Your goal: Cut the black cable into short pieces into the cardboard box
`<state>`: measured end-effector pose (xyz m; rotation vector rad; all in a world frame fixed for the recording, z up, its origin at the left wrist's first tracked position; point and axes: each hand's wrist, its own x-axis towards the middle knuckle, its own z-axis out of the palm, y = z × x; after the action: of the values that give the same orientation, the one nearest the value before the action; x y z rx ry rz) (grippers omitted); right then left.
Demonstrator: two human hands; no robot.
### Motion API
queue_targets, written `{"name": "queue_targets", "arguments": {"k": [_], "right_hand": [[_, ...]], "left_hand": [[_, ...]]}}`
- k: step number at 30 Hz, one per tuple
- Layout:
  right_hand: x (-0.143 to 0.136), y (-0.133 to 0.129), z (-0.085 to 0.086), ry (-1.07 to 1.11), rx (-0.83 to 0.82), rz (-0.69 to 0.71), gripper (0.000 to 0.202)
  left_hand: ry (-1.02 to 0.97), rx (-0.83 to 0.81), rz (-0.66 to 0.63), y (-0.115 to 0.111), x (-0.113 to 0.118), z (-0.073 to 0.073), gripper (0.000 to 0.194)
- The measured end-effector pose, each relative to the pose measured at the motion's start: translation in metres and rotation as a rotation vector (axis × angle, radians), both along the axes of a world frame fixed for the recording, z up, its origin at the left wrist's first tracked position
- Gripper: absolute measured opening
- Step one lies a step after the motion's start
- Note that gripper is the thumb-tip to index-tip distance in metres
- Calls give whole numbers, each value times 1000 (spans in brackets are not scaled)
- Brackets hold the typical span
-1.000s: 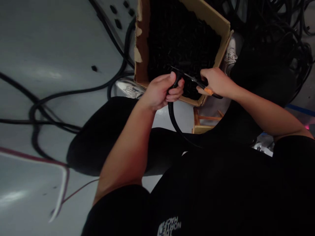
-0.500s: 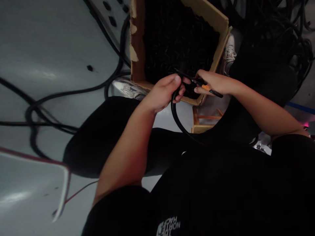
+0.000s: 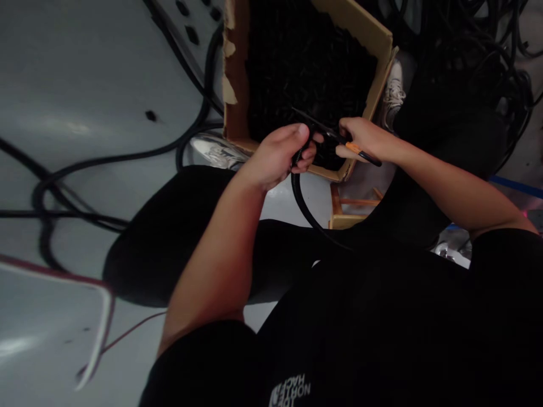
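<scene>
My left hand (image 3: 284,151) is closed around a black ribbed hose (image 3: 302,204) near its upper end, thumb on top. Below the fist the hose curves down towards my lap. In my right hand (image 3: 361,138) are scissors with an orange and black handle (image 3: 355,151). Their dark blades (image 3: 316,122) point up and left, beside my left thumb and the hose end. Whether the blades touch the hose I cannot tell. Both hands are over the near edge of a cardboard box (image 3: 235,85) holding many short black pieces (image 3: 311,62).
Long black hoses (image 3: 127,152) loop over the grey floor at left, near several small dark scraps (image 3: 150,116). More hoses (image 3: 487,51) lie tangled at upper right. A wooden frame (image 3: 350,220) is between my legs; my shoes (image 3: 218,151) flank the box. A white-and-red strip (image 3: 102,299) lies lower left.
The scissor blades look a little more spread, with a tip reaching further up and left. Both hands keep their holds; the whole view has shifted slightly.
</scene>
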<state>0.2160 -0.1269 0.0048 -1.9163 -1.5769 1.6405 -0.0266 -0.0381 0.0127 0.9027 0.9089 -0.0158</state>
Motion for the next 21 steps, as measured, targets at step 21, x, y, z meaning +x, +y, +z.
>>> {"name": "queue_targets", "arguments": {"k": [21], "right_hand": [[15, -7, -7, -14, -60, 107, 28]], "left_hand": [[-56, 111, 140, -9, -4, -17, 37]]}}
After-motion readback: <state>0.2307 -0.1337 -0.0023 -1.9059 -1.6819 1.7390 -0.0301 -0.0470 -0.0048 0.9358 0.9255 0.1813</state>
